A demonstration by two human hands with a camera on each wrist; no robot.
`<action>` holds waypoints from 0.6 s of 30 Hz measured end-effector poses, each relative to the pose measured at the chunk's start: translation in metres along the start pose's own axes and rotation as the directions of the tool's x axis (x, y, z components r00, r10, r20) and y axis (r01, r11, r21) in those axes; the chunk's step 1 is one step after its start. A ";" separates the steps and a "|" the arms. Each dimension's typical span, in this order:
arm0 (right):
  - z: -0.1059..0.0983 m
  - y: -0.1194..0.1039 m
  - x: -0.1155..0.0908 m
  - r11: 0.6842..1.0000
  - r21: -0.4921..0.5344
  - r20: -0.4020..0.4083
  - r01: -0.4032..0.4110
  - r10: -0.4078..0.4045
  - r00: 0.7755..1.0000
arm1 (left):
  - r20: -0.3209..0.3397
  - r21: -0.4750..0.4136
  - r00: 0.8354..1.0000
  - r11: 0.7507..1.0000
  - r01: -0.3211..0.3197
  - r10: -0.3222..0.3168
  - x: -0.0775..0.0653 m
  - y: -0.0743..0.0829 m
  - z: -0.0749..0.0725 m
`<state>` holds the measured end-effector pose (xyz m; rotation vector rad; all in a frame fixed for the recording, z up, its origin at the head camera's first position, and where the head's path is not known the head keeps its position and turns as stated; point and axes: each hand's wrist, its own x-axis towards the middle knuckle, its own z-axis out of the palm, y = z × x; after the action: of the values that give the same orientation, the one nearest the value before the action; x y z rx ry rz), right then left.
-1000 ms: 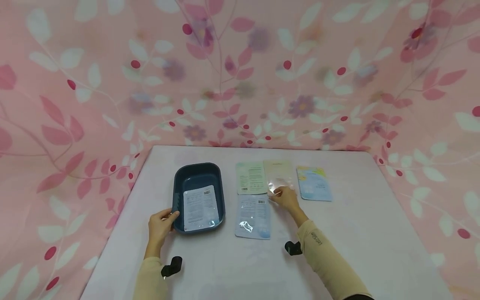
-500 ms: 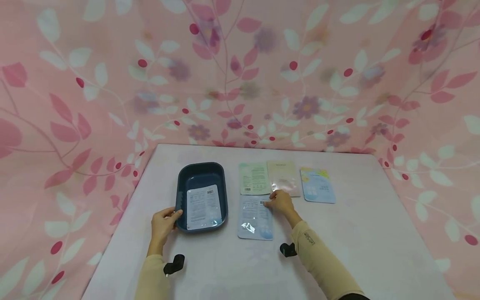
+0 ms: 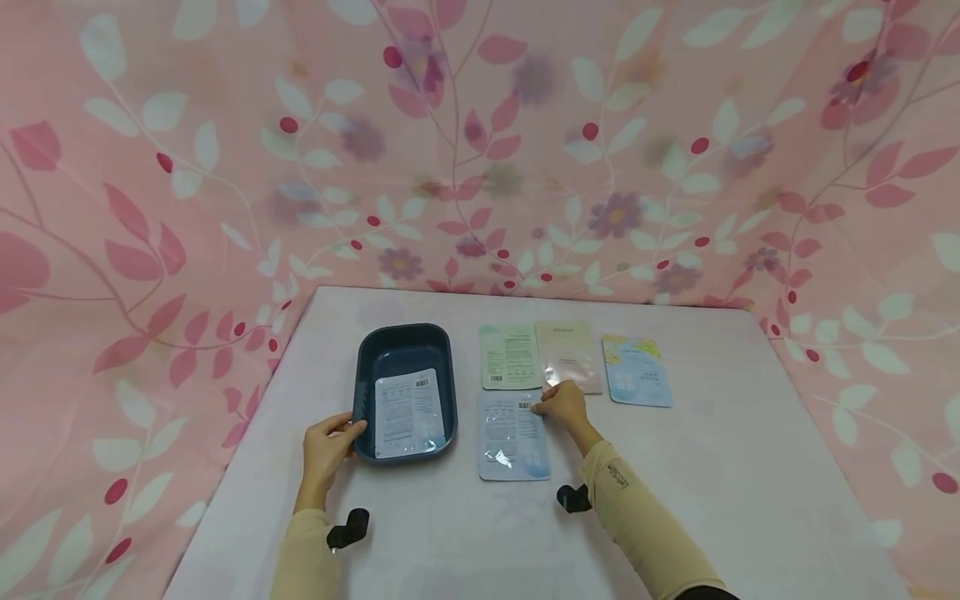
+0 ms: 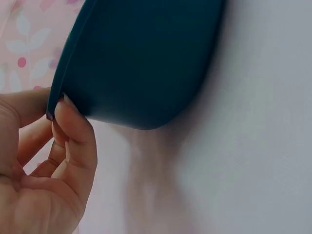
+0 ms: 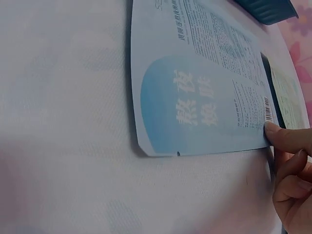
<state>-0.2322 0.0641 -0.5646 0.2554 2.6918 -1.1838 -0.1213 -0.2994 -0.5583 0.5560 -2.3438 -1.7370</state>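
My left hand [image 3: 322, 454] pinches the near left rim of a dark blue plastic basin [image 3: 401, 354]. In the left wrist view the thumb and fingers of that hand [image 4: 53, 180] clasp the basin's edge [image 4: 141, 63] from both sides. A light blue sheet-mask packet [image 3: 408, 425] lies printed side up inside it. Right of the basin, my right hand [image 3: 566, 407] pinches the upper right corner of another light blue sheet-mask packet [image 3: 513, 446]. Close up, its thumb presses beside the barcode of this packet [image 5: 195, 102], and the other fingers are curled below.
A green packet [image 3: 510, 358] and a beige-pink packet [image 3: 566, 350] lie side by side just beyond the right hand. Farther right lies a blue packet with yellow flowers [image 3: 637, 375]. All are on a white-covered table [image 3: 712, 467] before a pink floral curtain [image 3: 480, 167].
My right hand has moved left and nearer, from the beige-pink packet's lower edge to the corner of the light blue packet, which it now pinches. The left hand stays on the basin's rim.
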 end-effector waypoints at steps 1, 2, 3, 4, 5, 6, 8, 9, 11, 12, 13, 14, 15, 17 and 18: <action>0.000 0.000 0.000 1.000 0.003 -0.001 -0.003 0.003 1.000 | 0.007 0.002 1.000 1.000 0.006 -0.006 0.000 0.000 0.000; 0.001 0.000 0.001 1.000 0.005 -0.001 -0.007 0.007 1.000 | 0.013 0.005 1.000 1.000 0.009 -0.009 0.000 0.000 -0.001; 0.001 0.000 0.001 1.000 0.005 -0.002 -0.009 0.009 1.000 | 0.018 0.006 1.000 1.000 0.011 -0.011 0.000 0.000 -0.001; 0.001 0.000 0.001 1.000 0.005 -0.001 -0.015 0.015 1.000 | 0.023 0.004 1.000 1.000 0.008 -0.008 0.000 0.000 -0.001; 0.002 0.000 0.001 1.000 0.005 -0.001 -0.017 0.017 1.000 | 0.025 -0.002 1.000 1.000 0.005 -0.005 0.000 0.000 -0.001; 0.002 0.000 0.001 1.000 0.006 0.001 -0.015 0.015 1.000 | 0.024 -0.007 1.000 1.000 0.010 -0.010 0.000 0.000 -0.001; 0.002 0.000 0.001 1.000 0.013 0.011 -0.009 0.009 1.000 | 0.023 -0.024 1.000 1.000 0.006 -0.005 -0.001 0.001 -0.002; 0.001 0.000 0.001 1.000 0.020 0.020 -0.007 0.006 1.000 | 0.023 -0.033 1.000 0.999 0.012 -0.011 -0.001 0.001 -0.002; -0.001 0.000 0.000 0.999 0.044 0.044 0.009 -0.011 0.999 | 0.026 -0.042 0.999 0.999 0.027 -0.026 -0.001 0.001 -0.002; -0.004 -0.001 -0.001 0.998 0.063 0.059 0.012 -0.016 0.998 | 0.023 -0.045 0.999 0.998 0.040 -0.039 -0.001 0.002 -0.002; -0.006 -0.002 -0.002 0.996 0.085 0.079 0.012 -0.018 0.997 | 0.024 -0.044 0.999 0.998 0.050 -0.049 -0.001 0.002 -0.002; -0.010 -0.005 -0.004 0.995 0.101 0.100 0.014 -0.024 0.995 | 0.027 -0.038 0.998 0.998 0.060 -0.059 -0.001 0.002 -0.002; -0.013 -0.008 -0.006 0.994 0.110 0.121 0.021 -0.035 0.992 | 0.029 -0.033 0.997 0.997 0.066 -0.065 -0.001 0.003 -0.002; -0.022 -0.014 -0.010 0.991 0.129 0.159 0.034 -0.055 0.986 | 0.031 -0.021 0.997 0.997 0.075 -0.075 0.000 0.003 -0.002; -0.026 -0.018 -0.012 0.991 0.126 0.172 0.052 -0.073 0.982 | 0.032 -0.015 0.997 0.997 0.074 -0.073 0.000 0.003 -0.003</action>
<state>-0.2273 0.0704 -0.5323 0.0783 2.4961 -1.3238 -0.1208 -0.3007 -0.5542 0.6246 -2.3559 -1.8074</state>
